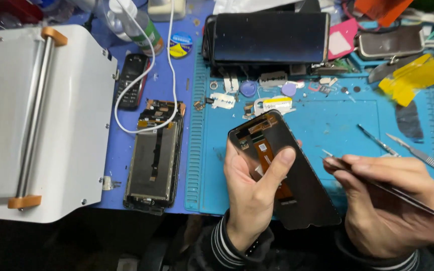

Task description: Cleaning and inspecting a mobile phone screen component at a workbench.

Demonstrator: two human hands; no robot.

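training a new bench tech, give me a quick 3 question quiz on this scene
1. True or false: the left hand holds the phone screen with its back side up.
2. What does the right hand hold? A) tweezers B) a brush C) a roll of tape
3. What lies on the purple mat left of the blue mat, beside the white machine?

Key: 1 true, an orange flex cable shows on it. 2 A. 3 an opened phone frame, with a white cable and a small black phone above it.
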